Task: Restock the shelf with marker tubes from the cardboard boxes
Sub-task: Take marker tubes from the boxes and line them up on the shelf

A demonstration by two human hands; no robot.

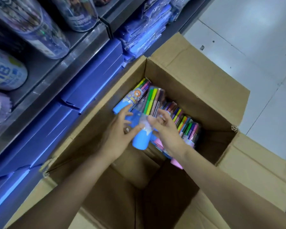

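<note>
An open cardboard box (pixel 196 83) stands on the floor in front of the shelf (pixel 59 70). Inside it lie several clear marker tubes with blue or pink bases. One blue-based marker tube (pixel 147 123) is raised above the others, between both hands. My left hand (pixel 119 129) touches its left side with the thumb on the blue base and fingers spread. My right hand (pixel 165 129) presses against its right side, fingers apart. Another tube with a cartoon label (pixel 134 96) lies at the box's far left. More tubes (pixel 186 124) lie to the right, partly hidden by my right hand.
The metal shelf at left carries clear cylindrical tubs (pixel 40 30) and an HB-labelled tub (pixel 5 73). Blue flat cartons (pixel 82 90) are stacked below it, with wrapped blue packs (pixel 144 30) behind. The box flaps (pixel 254 166) stick out right. White tiled floor (pixel 254 38) lies beyond.
</note>
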